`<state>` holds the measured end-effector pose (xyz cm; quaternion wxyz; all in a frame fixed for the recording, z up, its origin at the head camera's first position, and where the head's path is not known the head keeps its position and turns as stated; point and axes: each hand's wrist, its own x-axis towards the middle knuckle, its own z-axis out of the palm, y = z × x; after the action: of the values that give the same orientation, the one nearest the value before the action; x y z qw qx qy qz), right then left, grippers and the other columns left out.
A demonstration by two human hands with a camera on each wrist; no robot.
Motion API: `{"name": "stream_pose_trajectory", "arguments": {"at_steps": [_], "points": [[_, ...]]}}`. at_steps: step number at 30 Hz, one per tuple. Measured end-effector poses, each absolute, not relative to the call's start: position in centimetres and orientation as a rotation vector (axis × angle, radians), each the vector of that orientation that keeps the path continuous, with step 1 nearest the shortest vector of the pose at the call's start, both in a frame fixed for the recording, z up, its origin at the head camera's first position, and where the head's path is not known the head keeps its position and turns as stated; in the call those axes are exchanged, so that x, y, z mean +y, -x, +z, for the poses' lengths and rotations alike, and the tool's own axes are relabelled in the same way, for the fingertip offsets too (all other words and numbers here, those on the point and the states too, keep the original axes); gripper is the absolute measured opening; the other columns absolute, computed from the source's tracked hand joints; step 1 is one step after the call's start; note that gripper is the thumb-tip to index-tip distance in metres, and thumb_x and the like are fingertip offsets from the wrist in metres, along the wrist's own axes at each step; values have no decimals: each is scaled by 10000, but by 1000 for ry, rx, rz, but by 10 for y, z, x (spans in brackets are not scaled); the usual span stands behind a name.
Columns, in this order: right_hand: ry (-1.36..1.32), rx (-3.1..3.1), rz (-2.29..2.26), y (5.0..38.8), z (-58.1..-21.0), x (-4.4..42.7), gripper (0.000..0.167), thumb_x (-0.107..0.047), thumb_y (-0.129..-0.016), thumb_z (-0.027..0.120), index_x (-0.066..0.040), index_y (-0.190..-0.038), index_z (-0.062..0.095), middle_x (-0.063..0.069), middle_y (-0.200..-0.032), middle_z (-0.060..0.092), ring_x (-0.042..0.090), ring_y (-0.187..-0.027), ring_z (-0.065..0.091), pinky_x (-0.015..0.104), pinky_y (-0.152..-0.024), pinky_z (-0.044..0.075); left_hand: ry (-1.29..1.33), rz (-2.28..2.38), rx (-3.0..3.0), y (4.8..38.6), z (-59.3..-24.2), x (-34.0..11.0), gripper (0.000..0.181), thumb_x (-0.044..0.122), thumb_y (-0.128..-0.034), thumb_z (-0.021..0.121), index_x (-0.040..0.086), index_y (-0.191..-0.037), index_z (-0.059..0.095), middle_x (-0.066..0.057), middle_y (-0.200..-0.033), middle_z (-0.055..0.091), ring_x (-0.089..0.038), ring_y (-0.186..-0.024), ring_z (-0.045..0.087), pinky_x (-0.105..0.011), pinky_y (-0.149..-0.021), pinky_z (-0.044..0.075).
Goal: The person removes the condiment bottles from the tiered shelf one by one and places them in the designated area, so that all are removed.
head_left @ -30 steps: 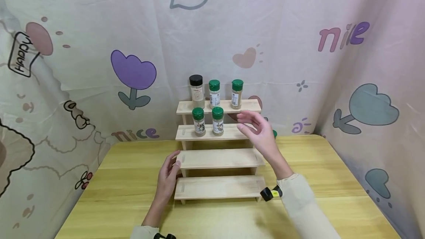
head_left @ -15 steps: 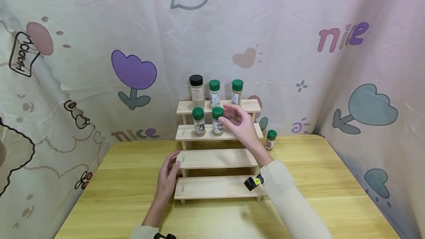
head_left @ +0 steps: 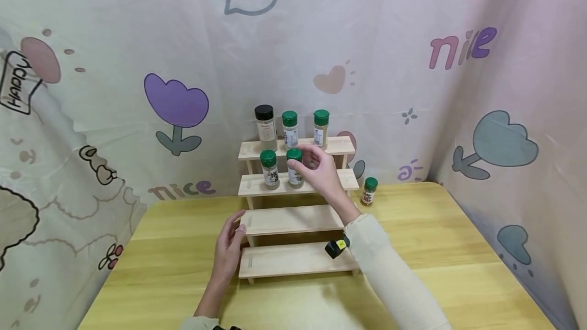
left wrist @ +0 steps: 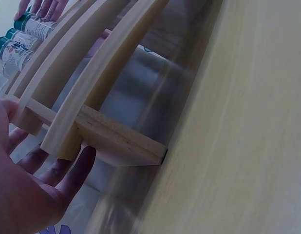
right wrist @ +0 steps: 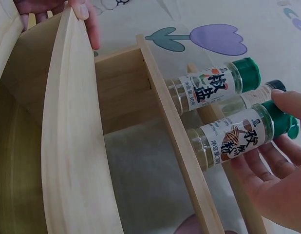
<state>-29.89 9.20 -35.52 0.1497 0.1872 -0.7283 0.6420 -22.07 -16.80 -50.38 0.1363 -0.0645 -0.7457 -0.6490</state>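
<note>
A four-tier wooden display rack [head_left: 293,219] stands on the table. My left hand [head_left: 228,246] grips its left side at the third shelf down, thumb in front and fingers round the end. On the second shelf from the top stand two green-capped spice jars. My right hand [head_left: 323,173] holds the right-hand spice jar [right wrist: 235,136] near its cap, thumb on one side and fingers on the other; its base is on the shelf. The other spice jar [right wrist: 204,87] stands upright to its left, apart from the hand.
A black-capped jar [head_left: 266,129] and two green-capped jars, the left one [head_left: 290,131] and the right one [head_left: 321,129], stand on the top shelf. A small red-brown spice jar [head_left: 368,192] stands on the table [head_left: 412,248] right of the rack. A patterned cloth [head_left: 390,55] hangs behind.
My right hand has moved left from the right end of the second shelf to the right-hand spice jar and taken hold of it. The left hand stays on the rack. The head view has shifted slightly.
</note>
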Motion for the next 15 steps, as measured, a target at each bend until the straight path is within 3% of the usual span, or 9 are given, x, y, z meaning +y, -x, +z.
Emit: {"name": "stream_pose_trajectory", "arguments": {"at_steps": [15], "points": [[-644, -2044, 1856, 278, -347, 101, 440, -142, -929, 780, -1, -1318, 628, 115, -1252, 655, 253, -1147, 639, 345, -1022, 512, 156, -1880, -2139, 219, -504, -167, 379, 160, -1093, 504, 106, -1466, 542, -99, -1469, 549, -162, -1247, 546, -186, -951, 472]]}}
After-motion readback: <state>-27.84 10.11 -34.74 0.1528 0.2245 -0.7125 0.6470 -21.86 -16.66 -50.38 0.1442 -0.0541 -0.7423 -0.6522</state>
